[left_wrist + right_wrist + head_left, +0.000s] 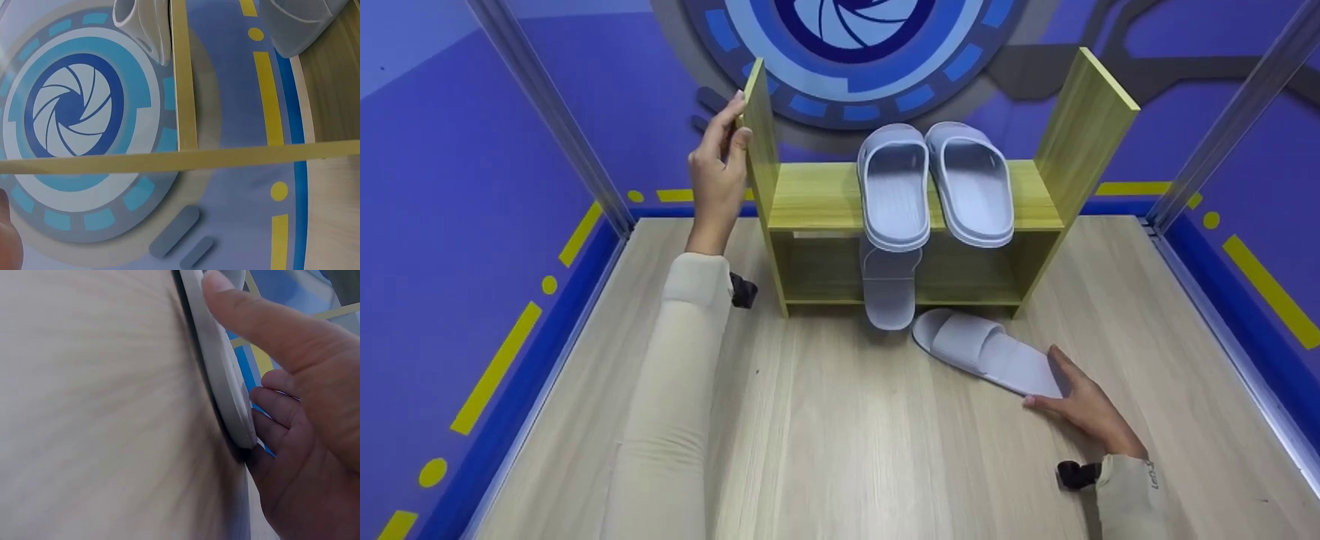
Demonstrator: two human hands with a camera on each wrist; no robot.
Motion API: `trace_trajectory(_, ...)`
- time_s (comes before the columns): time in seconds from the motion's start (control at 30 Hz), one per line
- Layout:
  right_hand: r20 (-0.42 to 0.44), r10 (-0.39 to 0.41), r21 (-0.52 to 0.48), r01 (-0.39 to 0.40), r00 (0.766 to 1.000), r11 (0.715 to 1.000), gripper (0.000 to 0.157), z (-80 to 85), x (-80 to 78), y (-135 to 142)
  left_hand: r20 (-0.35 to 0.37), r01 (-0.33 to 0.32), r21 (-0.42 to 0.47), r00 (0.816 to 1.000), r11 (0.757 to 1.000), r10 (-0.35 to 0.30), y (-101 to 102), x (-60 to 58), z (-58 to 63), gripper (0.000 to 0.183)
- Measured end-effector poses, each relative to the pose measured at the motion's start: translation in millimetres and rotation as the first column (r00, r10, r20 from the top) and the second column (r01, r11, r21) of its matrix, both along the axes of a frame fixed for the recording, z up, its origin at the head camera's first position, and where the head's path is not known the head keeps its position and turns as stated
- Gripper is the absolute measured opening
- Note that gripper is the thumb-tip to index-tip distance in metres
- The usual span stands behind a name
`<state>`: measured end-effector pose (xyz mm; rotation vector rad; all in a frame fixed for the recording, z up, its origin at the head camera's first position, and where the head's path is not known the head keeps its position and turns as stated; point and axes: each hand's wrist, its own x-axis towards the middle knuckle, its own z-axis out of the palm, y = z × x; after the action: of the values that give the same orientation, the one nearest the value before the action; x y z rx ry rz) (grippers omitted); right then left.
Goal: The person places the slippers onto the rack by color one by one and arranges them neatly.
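Observation:
My left hand (718,176) grips the upper edge of the left side panel of a yellow wooden shoe rack (817,206), thumb and fingers at the board. In the left wrist view, only a bit of that hand (8,242) shows at the lower left. My right hand (1084,405) holds the heel end of a pale grey slide slipper (1020,364), thumb on one side and fingers on the other. Its toe points to the rack's lower front. The right wrist view shows the slipper's sole edge (225,382) low along the floor, between thumb and fingers.
Two pale grey clogs (896,191) sit side by side on the upper shelf. Below them another slide slipper (889,300) stands on the lower level, its heel sticking out past the front. Blue patterned walls (487,247) enclose the wood-look floor (825,435) at back and sides.

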<state>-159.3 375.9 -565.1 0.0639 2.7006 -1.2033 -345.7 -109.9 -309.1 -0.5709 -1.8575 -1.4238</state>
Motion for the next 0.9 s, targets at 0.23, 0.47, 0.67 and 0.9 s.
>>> trace_trajectory(0.23,-0.007,-0.004,-0.033,0.004,1.000,0.999,0.111,-4.4,-1.4,2,0.116,0.020,0.042,0.993,0.999,-0.025,4,10.4,11.9,0.037)
trace_trajectory(0.47,-0.008,-0.014,0.020,0.014,1.000,1.000,0.107,-6.6,-2.7,-1,0.159,-0.007,0.074,0.987,0.997,-0.005,5,22.2,17.1,0.035)
trace_trajectory(0.67,-0.009,-0.028,0.016,0.028,1.000,0.999,0.107,-8.7,-1.0,0,0.091,-0.007,0.074,0.996,0.997,0.000,10,21.7,14.7,0.034)
trace_trajectory(0.9,0.019,-0.033,0.005,0.033,0.999,0.999,0.110,-7.8,-2.3,0,0.141,0.002,0.092,0.990,0.996,-0.015,10,23.5,16.8,0.035)
